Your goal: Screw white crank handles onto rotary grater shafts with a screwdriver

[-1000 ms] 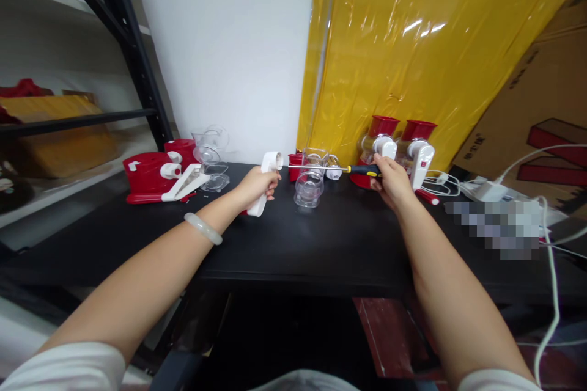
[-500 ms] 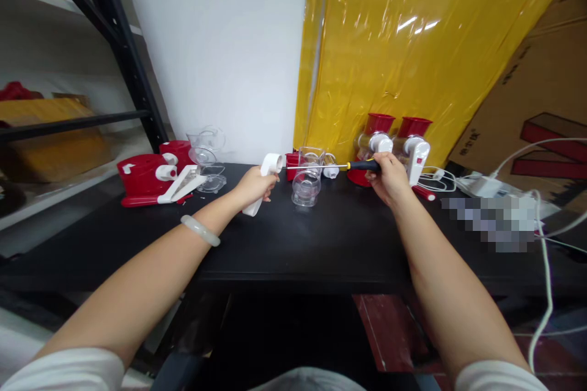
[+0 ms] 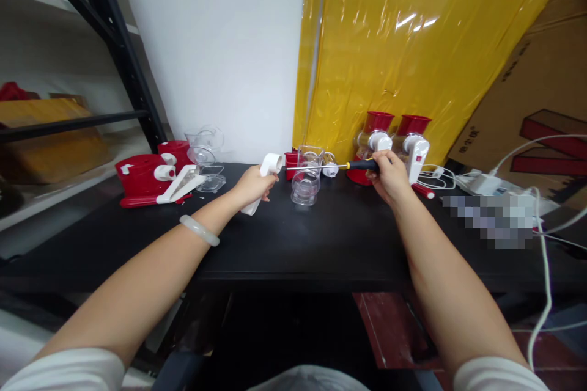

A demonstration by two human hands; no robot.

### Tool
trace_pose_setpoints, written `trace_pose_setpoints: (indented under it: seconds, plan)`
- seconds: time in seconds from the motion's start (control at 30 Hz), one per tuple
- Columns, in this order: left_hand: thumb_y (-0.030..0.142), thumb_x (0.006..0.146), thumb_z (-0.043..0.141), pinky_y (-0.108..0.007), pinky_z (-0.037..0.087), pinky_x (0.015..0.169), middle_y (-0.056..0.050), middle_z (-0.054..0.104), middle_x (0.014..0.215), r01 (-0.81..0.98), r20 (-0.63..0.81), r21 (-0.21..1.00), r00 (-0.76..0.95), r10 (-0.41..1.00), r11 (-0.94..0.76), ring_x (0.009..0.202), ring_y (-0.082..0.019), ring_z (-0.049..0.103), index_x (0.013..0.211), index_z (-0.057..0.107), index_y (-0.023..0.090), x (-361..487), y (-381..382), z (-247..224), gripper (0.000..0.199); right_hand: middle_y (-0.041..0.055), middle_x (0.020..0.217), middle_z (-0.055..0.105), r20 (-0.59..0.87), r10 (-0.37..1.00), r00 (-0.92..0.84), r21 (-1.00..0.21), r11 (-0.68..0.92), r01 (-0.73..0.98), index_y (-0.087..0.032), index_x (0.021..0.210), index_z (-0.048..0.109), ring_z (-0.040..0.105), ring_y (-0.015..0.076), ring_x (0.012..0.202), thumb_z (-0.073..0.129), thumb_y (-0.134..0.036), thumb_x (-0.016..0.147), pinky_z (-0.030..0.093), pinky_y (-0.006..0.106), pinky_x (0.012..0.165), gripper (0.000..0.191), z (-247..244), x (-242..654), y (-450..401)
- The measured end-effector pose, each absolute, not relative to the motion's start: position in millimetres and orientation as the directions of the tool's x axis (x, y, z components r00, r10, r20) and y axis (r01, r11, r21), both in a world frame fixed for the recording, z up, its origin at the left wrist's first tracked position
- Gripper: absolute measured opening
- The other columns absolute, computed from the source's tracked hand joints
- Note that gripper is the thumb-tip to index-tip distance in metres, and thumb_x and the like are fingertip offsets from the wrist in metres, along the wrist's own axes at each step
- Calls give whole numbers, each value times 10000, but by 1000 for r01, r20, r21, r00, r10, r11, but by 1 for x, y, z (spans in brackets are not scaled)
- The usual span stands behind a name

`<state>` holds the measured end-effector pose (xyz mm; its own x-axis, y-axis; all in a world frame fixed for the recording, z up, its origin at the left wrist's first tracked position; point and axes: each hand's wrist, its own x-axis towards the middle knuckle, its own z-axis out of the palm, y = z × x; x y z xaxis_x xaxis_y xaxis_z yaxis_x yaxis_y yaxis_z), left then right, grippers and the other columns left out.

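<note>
My left hand [image 3: 255, 185] is closed round a white plastic crank-shaped part [image 3: 271, 164], its round end facing right. In my right hand [image 3: 387, 174] is the black and yellow handle of a screwdriver [image 3: 362, 164]. The long metal shaft lies level and points left, its tip at the white part's round end; whether it touches inside is hard to see. Behind the shaft stand a clear plastic housing [image 3: 305, 186], a red piece [image 3: 290, 164] and a white-based grater drum [image 3: 330, 165] on the black table [image 3: 302, 244].
Two red and white rotary graters [image 3: 380, 119] stand at the back right, near white cables [image 3: 435, 177]. Red bases [image 3: 142, 180] and clear parts [image 3: 208, 146] sit at the left. A black shelf rack [image 3: 105, 18] rises on the left, a large cardboard box [image 3: 527, 91] on the right.
The view has shifted very slightly. Both hands keep their hold, and the screwdriver stays lined up with the white part.
</note>
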<state>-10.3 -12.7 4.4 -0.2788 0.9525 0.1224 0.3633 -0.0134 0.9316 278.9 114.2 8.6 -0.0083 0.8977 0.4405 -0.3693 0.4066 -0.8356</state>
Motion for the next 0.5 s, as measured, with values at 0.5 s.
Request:
trace_pose_setpoints:
  seconds: [0.5]
  plan:
    - [150,663,560,-244,461,445,73,431,491,414,122,910,-280,952,5,389,-88,436,786,553,172,-11,-12,3,125,-56,586,461,424,906,-24,-850,388,-356,-200,672,501,408,56,458,715,-276,633,315,169,379,230,9,274,111]
